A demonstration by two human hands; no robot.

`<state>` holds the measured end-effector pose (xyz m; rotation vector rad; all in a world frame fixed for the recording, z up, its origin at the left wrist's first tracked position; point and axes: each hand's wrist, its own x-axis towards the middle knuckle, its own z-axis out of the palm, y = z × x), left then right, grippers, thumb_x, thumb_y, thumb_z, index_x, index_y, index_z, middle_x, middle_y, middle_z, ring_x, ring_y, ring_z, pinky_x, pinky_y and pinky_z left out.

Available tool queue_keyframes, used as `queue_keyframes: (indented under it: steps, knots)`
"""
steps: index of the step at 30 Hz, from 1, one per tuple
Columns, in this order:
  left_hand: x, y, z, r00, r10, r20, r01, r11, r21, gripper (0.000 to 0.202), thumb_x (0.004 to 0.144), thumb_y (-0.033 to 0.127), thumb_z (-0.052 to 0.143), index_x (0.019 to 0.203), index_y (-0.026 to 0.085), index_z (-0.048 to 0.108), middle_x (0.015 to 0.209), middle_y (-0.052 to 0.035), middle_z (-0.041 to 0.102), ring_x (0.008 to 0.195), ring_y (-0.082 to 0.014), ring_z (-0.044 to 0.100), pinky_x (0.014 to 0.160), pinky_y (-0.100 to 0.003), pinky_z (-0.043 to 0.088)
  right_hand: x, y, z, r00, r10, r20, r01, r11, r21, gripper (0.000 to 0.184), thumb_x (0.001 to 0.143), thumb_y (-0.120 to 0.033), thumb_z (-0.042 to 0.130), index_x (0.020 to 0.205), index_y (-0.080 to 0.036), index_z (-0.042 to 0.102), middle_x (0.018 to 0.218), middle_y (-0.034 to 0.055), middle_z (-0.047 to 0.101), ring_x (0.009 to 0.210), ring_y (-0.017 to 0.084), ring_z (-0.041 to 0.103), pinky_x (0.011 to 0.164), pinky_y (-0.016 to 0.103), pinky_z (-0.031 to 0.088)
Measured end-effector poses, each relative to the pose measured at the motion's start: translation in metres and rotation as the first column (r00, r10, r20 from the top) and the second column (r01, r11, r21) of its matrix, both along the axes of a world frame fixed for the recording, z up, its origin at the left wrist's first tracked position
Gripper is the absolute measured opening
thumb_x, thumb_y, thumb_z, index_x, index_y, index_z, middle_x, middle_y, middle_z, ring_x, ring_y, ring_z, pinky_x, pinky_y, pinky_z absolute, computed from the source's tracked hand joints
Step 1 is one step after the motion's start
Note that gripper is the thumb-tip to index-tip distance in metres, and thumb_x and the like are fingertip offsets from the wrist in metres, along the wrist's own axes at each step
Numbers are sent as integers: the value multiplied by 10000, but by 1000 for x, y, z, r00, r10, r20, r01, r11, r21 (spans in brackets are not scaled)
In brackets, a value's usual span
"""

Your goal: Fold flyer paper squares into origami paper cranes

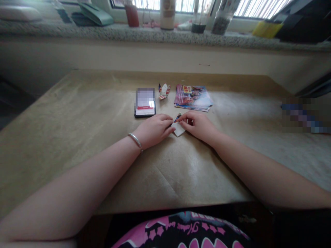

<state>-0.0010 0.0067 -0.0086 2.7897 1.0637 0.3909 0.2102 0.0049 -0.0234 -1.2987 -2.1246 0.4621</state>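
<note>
My left hand (154, 130) and my right hand (198, 125) meet over a small folded piece of paper (178, 128), white with a coloured printed corner, lying on the brown paper-covered table (77, 117). Both hands pinch the paper with curled fingers, the left at its left edge, the right at its top right. A silver bangle sits on my left wrist. Just behind the hands lie a phone (145, 102) with its screen lit, a small folded paper figure (163, 91) and a stack of coloured leaflets (192, 97).
A stone window ledge (155, 33) runs along the back with jars, a red cup (132, 14), a teal pouch (97, 14) and a yellow item (267, 29). A blurred object lies at the right edge of the table.
</note>
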Motion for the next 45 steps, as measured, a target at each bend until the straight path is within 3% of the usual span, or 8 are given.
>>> queue_keyframes:
  steps: [8,14,18,22,31,45]
  knots:
    - [-1,1,-4,1000,-11,20,11,999,33,290,912,299,556,1106,103,648,1180,-136,644,1099,-238,606,987,-386,499,-1,2,-2,998,-14,64,11,999,45,204,857,-230,584,931,-233,774,844,51,695,759,169,600,703,297,444]
    - [-2,2,-7,993,34,110,-37,999,29,375,866,320,627,1175,113,579,1238,-133,594,1127,-228,588,990,-373,493,-1,3,-3,994,7,105,-14,998,67,200,847,-260,622,965,-221,778,850,59,682,726,160,589,683,294,446]
    - [-2,4,-6,993,-55,108,53,998,19,188,893,270,578,1012,137,639,1118,-93,641,994,-194,625,882,-321,522,-1,5,-3,992,22,125,-31,997,65,227,844,-260,629,1011,-195,767,831,63,659,717,158,577,684,295,444]
    - [-2,2,-3,996,-70,52,67,996,58,199,919,280,529,935,132,661,1057,-94,669,935,-196,642,831,-313,525,-1,5,-2,988,35,149,-46,996,71,287,812,-318,670,1057,-191,750,787,50,628,723,169,563,721,314,453]
    - [-2,-2,2,993,-98,-72,108,981,159,230,927,230,486,1025,110,655,1179,-120,668,1093,-249,625,923,-377,531,4,2,1,964,29,265,-47,997,59,574,685,-508,773,1169,-205,712,944,83,648,916,254,570,832,392,428]
    - [-1,-2,5,989,-131,-63,138,983,122,166,904,160,490,955,120,643,1154,-132,671,1103,-233,625,967,-376,521,2,-4,11,922,29,386,-53,997,53,648,715,-577,706,1246,-208,660,1051,97,641,984,280,560,875,405,402]
